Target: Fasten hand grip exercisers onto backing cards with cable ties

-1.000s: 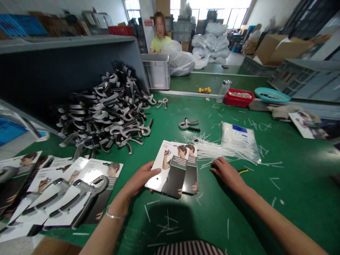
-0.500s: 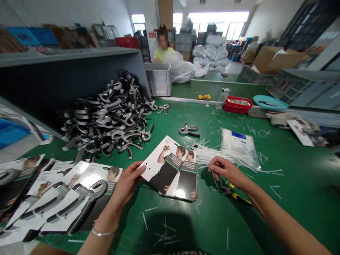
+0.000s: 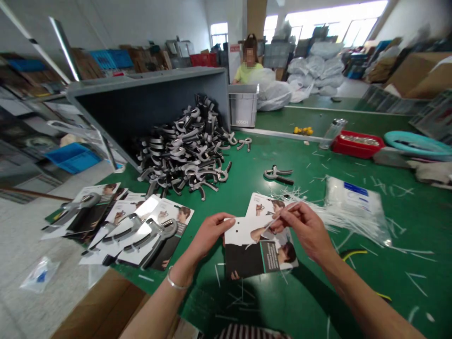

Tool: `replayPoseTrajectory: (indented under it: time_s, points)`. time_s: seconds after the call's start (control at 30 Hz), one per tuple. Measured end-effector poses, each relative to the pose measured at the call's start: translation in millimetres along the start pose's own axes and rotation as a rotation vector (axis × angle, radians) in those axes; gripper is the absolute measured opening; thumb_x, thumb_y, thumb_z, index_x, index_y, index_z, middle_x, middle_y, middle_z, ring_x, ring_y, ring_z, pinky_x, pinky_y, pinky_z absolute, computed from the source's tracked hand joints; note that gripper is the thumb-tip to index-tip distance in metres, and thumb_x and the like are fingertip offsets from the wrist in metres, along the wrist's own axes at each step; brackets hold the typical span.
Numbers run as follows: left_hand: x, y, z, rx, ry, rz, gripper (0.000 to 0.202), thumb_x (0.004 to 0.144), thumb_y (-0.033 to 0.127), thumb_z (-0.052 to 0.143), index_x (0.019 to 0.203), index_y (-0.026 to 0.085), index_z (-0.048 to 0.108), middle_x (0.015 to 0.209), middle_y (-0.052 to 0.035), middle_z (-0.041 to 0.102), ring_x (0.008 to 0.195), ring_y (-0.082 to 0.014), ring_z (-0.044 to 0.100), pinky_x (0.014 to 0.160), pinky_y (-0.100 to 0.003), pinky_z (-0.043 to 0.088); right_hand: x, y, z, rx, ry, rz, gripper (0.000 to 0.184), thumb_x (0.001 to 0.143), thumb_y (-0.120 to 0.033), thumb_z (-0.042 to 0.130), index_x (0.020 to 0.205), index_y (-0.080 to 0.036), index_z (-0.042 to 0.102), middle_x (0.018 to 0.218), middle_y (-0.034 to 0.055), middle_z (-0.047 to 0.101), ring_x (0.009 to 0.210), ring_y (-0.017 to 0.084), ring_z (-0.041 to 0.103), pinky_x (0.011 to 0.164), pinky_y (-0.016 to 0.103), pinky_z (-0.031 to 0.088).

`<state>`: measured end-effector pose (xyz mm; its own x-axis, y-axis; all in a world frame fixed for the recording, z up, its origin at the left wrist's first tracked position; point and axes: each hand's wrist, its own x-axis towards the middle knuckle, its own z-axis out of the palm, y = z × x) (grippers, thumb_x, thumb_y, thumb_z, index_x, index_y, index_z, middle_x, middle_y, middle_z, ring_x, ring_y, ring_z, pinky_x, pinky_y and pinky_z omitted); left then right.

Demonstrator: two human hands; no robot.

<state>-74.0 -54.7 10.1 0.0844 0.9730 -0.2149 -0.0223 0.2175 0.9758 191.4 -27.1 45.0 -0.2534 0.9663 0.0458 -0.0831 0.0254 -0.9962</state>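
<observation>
Left hand (image 3: 211, 238) clasping a light, stiff card (image 3: 259, 252) by its edge, near the front edge of the green counter (image 3: 406, 292); right hand (image 3: 307, 230) pinching a thin, springy cable tie (image 3: 278, 217) above the card, best held near its tip; farther off, a heap of black hand grippers (image 3: 187, 150) against a grey panel (image 3: 148, 108).

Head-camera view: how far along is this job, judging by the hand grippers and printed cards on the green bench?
Done: a few grippers lie on cards at left. In hand: the left hand holds a holed card while the right hand pinches a white cable tie. Left: a large heap of grippers, so probably early on.
</observation>
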Motion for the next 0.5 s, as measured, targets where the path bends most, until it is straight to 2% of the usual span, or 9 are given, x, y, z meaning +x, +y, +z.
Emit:
replayPoseTrajectory:
  time_s: [0.07,0.13,0.23,0.33,0.5]
  points:
    - [1,3,6.3,-0.007,-0.023,0.014,0.038,0.081,0.047,0.070,0.096,0.013,0.073,0.081,-0.0051,0.070,0.069,-0.0137,0.059,0.064,-0.023,0.043,-2,-5,16,-0.100,0.109,-0.154,0.016,0.093,-0.036,0.063,0.095,-0.021,0.058,0.091,0.0054,0.075,0.074,0.018,0.074,0.068,0.031,0.061]
    - [2,4,12.1,-0.015,-0.035,0.014,0.040,0.080,0.050,0.069,0.096,0.013,0.072,0.078,-0.0041,0.069,0.063,-0.0124,0.057,0.060,-0.022,0.042,-5,-5,27,-0.201,0.130,-0.248,0.014,0.094,-0.034,0.062,0.100,-0.022,0.058,0.097,0.0060,0.075,0.079,0.019,0.075,0.067,0.030,0.062]
    - [3,4,17.3,-0.012,-0.032,0.008,0.042,0.080,0.051,0.069,0.096,0.013,0.071,0.072,-0.0022,0.066,0.057,-0.0107,0.054,0.054,-0.021,0.040,-9,3,35,-0.348,0.091,-0.353,0.011,0.095,-0.029,0.060,0.104,-0.023,0.058,0.098,0.0046,0.075,0.080,0.018,0.075,0.068,0.028,0.061]
    - [2,5,18.7,-0.001,-0.041,0.008,0.042,0.080,0.052,0.068,0.095,0.013,0.070,0.069,-0.0012,0.064,0.054,-0.0103,0.053,0.049,-0.020,0.039,-9,13,36,-0.494,0.087,-0.462,0.009,0.096,-0.024,0.058,0.105,-0.024,0.059,0.096,0.0030,0.075,0.083,0.017,0.074,0.075,0.029,0.059]
    - [3,13,22.2,0.043,-0.057,0.005,0.043,0.082,0.053,0.065,0.100,0.014,0.070,0.065,-0.0002,0.062,0.047,-0.0106,0.052,0.045,-0.021,0.039,2,22,41,-0.590,-0.004,-0.509,0.010,0.097,-0.025,0.052,0.104,-0.024,0.059,0.100,0.0050,0.073,0.091,0.018,0.070,0.082,0.033,0.055]
